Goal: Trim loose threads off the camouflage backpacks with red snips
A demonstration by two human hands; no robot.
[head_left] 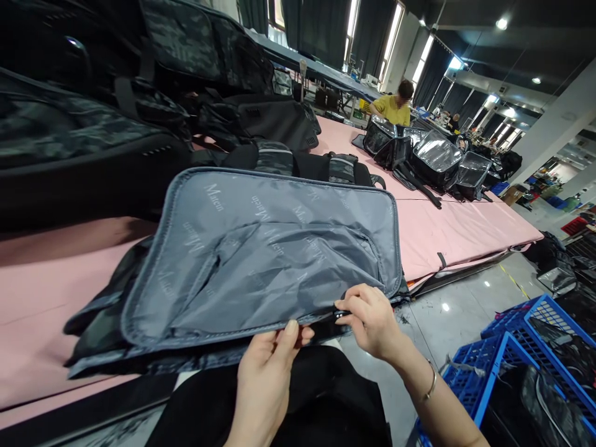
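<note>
A backpack lies open on the pink table [447, 230], its grey printed lining flap [270, 254] facing up. My left hand [267, 372] pinches the near edge of this flap between thumb and fingers. Just to the right, my right hand [372, 316] is closed on a small black zipper pull [341, 313] at the flap's near edge. A bracelet circles my right wrist.
Dark camouflage bags [93, 118] are piled at the left and back of the table. Further bags with shiny plastic panels [435, 158] sit at the far end, where a person in a yellow shirt [395, 107] works. Blue plastic crates [521, 366] stand on the floor at right.
</note>
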